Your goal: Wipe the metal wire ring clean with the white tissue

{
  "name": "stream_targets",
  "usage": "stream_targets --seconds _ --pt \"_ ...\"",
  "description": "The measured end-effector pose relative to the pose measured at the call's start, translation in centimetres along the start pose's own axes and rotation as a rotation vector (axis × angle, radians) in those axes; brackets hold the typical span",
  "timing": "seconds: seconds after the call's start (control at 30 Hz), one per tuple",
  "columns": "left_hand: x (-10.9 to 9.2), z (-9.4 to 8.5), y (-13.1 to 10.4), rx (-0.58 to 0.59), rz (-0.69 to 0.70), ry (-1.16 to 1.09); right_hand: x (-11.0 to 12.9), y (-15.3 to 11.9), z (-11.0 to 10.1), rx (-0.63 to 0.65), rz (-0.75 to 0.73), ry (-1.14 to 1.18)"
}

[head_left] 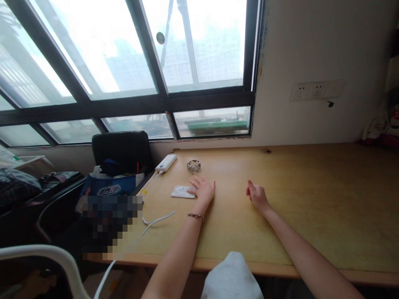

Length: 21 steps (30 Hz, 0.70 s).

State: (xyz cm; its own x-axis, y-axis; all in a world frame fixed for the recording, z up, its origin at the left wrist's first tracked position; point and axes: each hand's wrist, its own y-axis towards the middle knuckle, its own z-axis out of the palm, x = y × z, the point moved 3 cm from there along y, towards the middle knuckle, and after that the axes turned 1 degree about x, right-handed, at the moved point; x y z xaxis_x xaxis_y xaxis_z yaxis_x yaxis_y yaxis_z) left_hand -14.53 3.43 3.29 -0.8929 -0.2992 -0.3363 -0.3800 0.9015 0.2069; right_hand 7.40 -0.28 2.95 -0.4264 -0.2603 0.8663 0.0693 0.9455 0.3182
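My left hand [204, 190] lies palm down on the wooden table, its fingers spread. Its thumb side faces right, and the outer fingers reach over the right end of a flat white packet [181, 192] that looks like a tissue pack. Just beyond the fingertips sits a silvery openwork ring-shaped object [193, 166], apart from the hand. My right hand [258, 197] rests on the table farther right, its fingers curled in a loose fist with the thumb on top. I see nothing sticking out of it.
A white power bank [166, 163] with a white cable [158, 218] lies along the table's left side. Left of the table stand a black chair [121, 151] and a blue bag [109, 187]. A window and a wall socket [317, 90] are behind the table [311, 199].
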Motion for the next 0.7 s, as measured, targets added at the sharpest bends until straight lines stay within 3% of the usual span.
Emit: stream_targets --seconds 0.07,0.13,0.2,0.27,0.4,0.57,0.7 --pt "-0.5 0.3 -0.1 -0.016 0.144 -0.092 -0.2 0.1 -0.1 -0.013 0.017 0.013" --pt "-1.8 0.5 -0.9 -0.01 0.387 -0.244 -0.4 0.3 -0.2 -0.034 0.046 0.031" --pt "-3.1 0.8 -2.0 0.055 0.599 -0.388 -0.6 0.5 -0.4 -0.069 0.074 0.044" --pt "-4.1 1.1 -3.0 0.138 0.72 -0.444 -0.8 0.8 -0.6 -0.114 0.107 0.056" --pt "-4.3 0.9 -3.4 0.162 0.74 -0.356 -1.5 1.0 -0.8 -0.178 0.184 0.106" --pt "-4.0 0.2 -3.1 0.221 0.774 -0.151 -1.5 0.8 -0.5 -0.157 0.172 0.12" --pt "-4.1 0.1 -3.3 0.207 0.692 -0.123 -1.2 0.8 -0.3 -0.142 0.153 0.127"
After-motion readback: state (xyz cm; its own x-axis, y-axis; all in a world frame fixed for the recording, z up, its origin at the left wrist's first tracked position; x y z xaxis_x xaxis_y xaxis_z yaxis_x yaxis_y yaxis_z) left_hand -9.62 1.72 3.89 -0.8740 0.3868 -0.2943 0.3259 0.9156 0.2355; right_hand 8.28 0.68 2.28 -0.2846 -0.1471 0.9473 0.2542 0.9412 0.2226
